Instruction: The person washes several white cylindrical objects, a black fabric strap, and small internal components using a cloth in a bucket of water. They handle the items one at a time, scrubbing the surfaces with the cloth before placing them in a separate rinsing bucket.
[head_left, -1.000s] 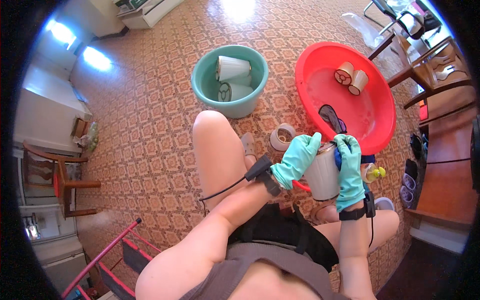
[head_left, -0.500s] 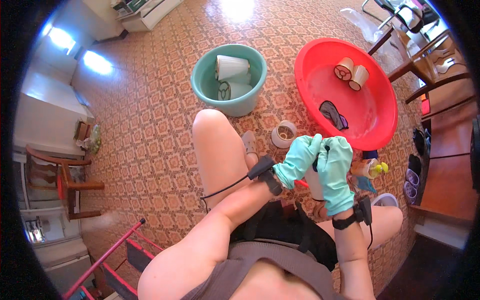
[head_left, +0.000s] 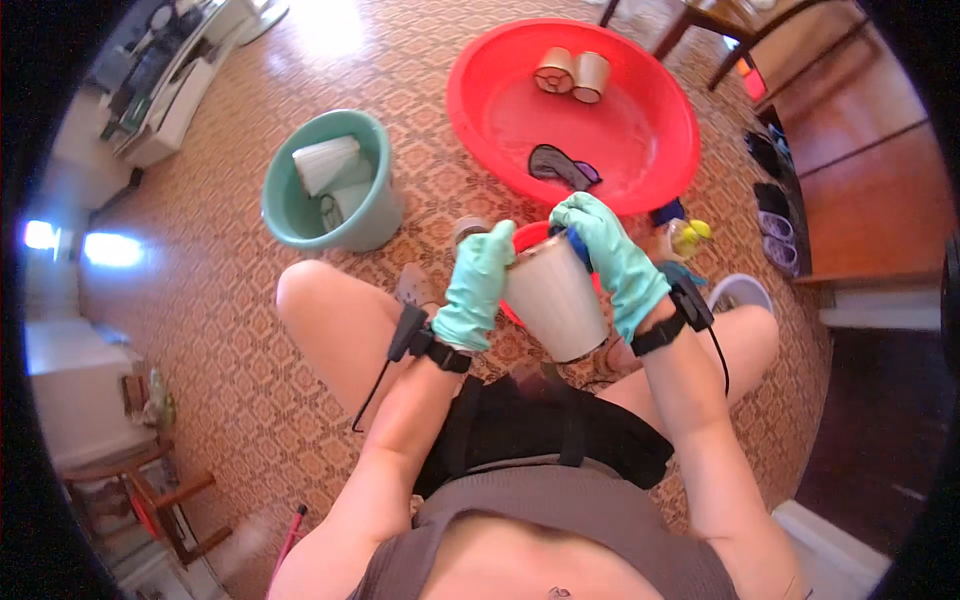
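A white lampshade (head_left: 556,300) with dark trim on its rims hangs tilted between my hands, above my lap. In a mint-green rubber glove, my left hand (head_left: 480,282) grips the shade's upper rim at its left side. My right hand (head_left: 606,252), gloved alike, is closed at the right side of that rim. A dark blue thing (head_left: 578,246) shows under its fingers; its kind cannot be made out. Behind the shade a small red basin (head_left: 530,238) is partly hidden.
A teal bucket (head_left: 392,210) with white lampshades stands at left. The large red basin (head_left: 680,110) holds two small lampshades (head_left: 573,75) and a dark eye mask (head_left: 562,168). Beside my right hand lies a bottle with a yellow top (head_left: 686,238). Chairs and a wooden cabinet (head_left: 860,200) border the floor.
My hands have moved apart, and the lampshade between them now shows its side. The view has shifted, so the bucket and large basin appear farther left.
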